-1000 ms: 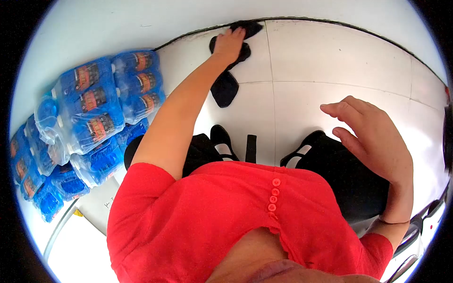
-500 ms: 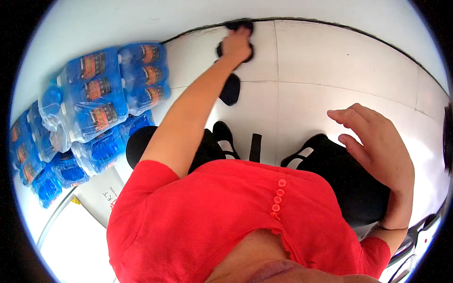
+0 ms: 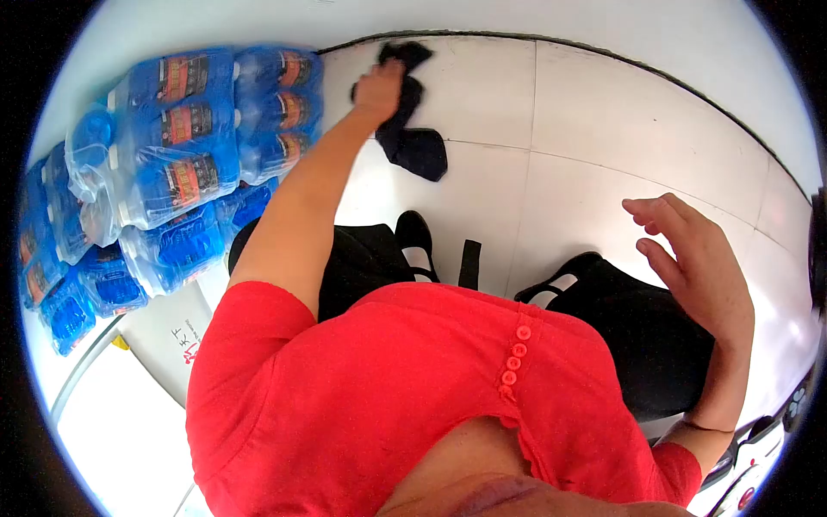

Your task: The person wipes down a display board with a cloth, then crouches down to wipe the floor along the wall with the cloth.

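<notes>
My left hand [image 3: 379, 89] is on a dark cloth [image 3: 417, 153] on the pale tiled floor, close to the foot of the wall. Its fingers are blurred and closed on the cloth, which bunches out beyond them and trails toward my feet. On the other side, my right hand [image 3: 687, 250] hangs in the air above my dark-clothed knee. Its thumb stands apart from the slightly bent fingers, and nothing is in it.
Stacked packs of blue bottles [image 3: 181, 129] in clear wrap stand at the left by the wall [image 3: 534, 15]. Two black shoes [image 3: 415, 237] with white parts rest on the floor [image 3: 637, 121]. A white panel with writing [image 3: 172, 340] lies lower left; dark and white objects show at lower right.
My left hand and the cloth have moved left over the tiles, closer to the bottle packs. The view has shifted a little. My right hand has kept nearly the same pose.
</notes>
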Demonstrator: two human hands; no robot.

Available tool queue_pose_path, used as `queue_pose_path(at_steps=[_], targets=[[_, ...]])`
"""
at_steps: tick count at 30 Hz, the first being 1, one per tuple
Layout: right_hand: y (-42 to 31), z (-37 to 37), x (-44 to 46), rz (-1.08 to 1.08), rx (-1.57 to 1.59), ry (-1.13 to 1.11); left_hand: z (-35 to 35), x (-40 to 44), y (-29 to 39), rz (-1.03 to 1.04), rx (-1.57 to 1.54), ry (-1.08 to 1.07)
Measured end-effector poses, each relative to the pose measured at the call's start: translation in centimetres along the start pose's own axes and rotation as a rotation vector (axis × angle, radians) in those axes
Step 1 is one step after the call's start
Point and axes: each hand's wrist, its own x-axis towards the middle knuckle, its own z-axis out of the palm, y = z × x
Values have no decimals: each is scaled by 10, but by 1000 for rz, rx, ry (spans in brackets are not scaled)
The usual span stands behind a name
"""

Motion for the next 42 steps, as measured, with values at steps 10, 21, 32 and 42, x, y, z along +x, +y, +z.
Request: queue_pose_path(at_steps=[10,21,32,42], targets=[[-8,1,9,-13,-15,-4,0,-14,68,272,-172,99],[-2,21,32,71,-37,-122,7,0,55,9,-171,159],[25,25,19,259,-54,-52,67,38,-85,-630,-276,-26],[14,20,36,223,-10,-98,42,6,-24,5,-244,222]])
